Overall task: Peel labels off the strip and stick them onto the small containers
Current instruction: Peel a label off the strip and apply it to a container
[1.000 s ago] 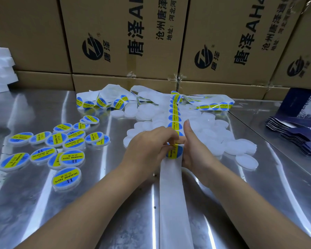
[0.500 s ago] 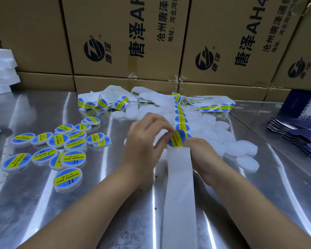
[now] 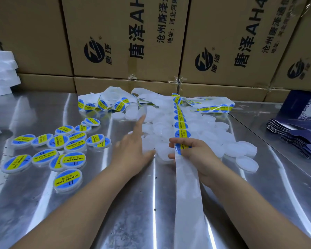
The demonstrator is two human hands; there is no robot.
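Left hand (image 3: pixel 133 151) is spread wide and blurred, holding nothing, its index finger stretched over the heap of plain white round plastic containers (image 3: pixel 210 133) at centre frame. Right hand (image 3: pixel 194 155), just beside it, grips the long white backing-paper strip (image 3: pixel 187 194), fingers curled round a round blue label with a yellow band (image 3: pixel 180 147). More such labels run up the strip toward upper centre. Labelled containers (image 3: pixel 61 150) lie at left on the shiny metal table (image 3: pixel 115 212).
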